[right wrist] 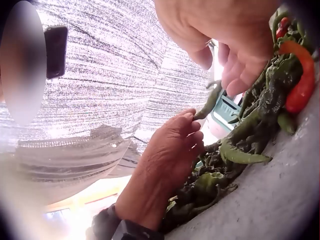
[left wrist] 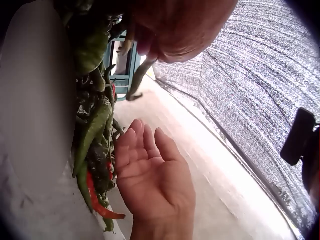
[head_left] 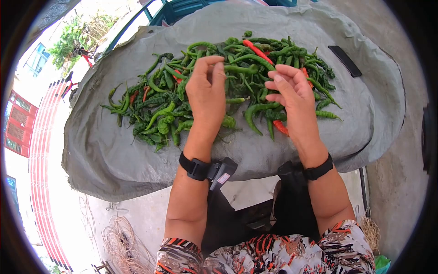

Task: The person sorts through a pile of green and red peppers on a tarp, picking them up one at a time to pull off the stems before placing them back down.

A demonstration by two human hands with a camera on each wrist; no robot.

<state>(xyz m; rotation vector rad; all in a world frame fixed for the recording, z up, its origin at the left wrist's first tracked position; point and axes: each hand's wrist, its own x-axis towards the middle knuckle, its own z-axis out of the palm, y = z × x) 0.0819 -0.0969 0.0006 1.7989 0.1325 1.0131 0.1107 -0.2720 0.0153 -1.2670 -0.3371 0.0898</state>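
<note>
My left hand [head_left: 207, 93] pinches a green pepper [head_left: 241, 69] between thumb and fingers above the pile; the same pepper [right wrist: 209, 102] points up out of the left hand [right wrist: 169, 150] in the right wrist view. Facing it, my right hand [head_left: 299, 102] has its fingers parted and slightly bent, holding nothing. The left wrist view shows that right hand [left wrist: 156, 185] palm up, below the hanging pepper [left wrist: 140, 79]. Beneath both hands spreads a heap of green peppers [head_left: 159, 112] with some red ones [head_left: 281, 127] among them.
A grey cloth [head_left: 109, 157] lies under the peppers, with a black phone [head_left: 345, 60] at its right side. Beyond the far edge stands a blue-green frame [head_left: 175, 10]. Tangled string [head_left: 125, 242] lies on the floor at the lower left.
</note>
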